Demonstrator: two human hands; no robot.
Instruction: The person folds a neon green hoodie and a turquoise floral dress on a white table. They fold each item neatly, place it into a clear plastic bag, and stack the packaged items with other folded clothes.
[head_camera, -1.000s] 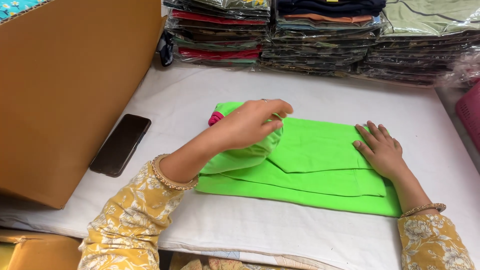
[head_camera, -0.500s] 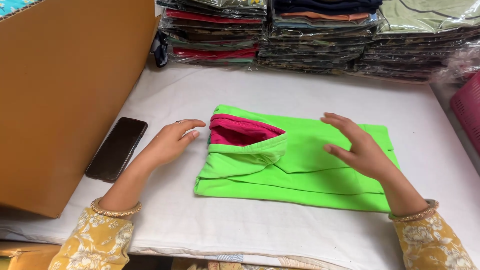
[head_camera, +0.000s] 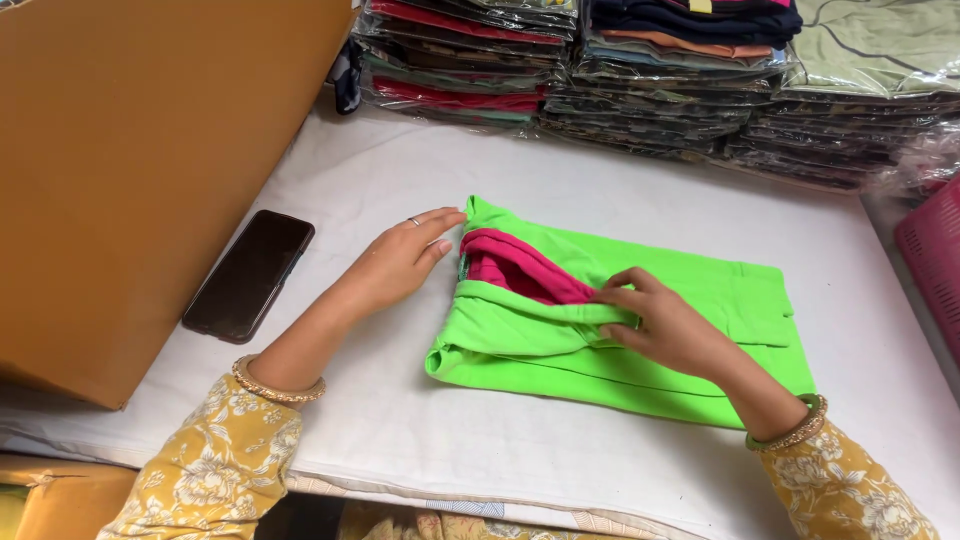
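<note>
Head view shows our right hand (head_camera: 672, 330) with fingers (head_camera: 622, 300) pinched narrow on a fold of the green garment (head_camera: 690, 300), which lies flat on the white worktop (head_camera: 620, 190). Our left hand (head_camera: 398, 262) rests flat, fingers (head_camera: 440, 222) loosely spread, just touching the garment's left edge beside the pink lining (head_camera: 520, 272). To fold well, we judge the left should pin that edge while the right draws the fold taut and square. Beyond the left fingers lies a phone (head_camera: 249, 274).
</note>
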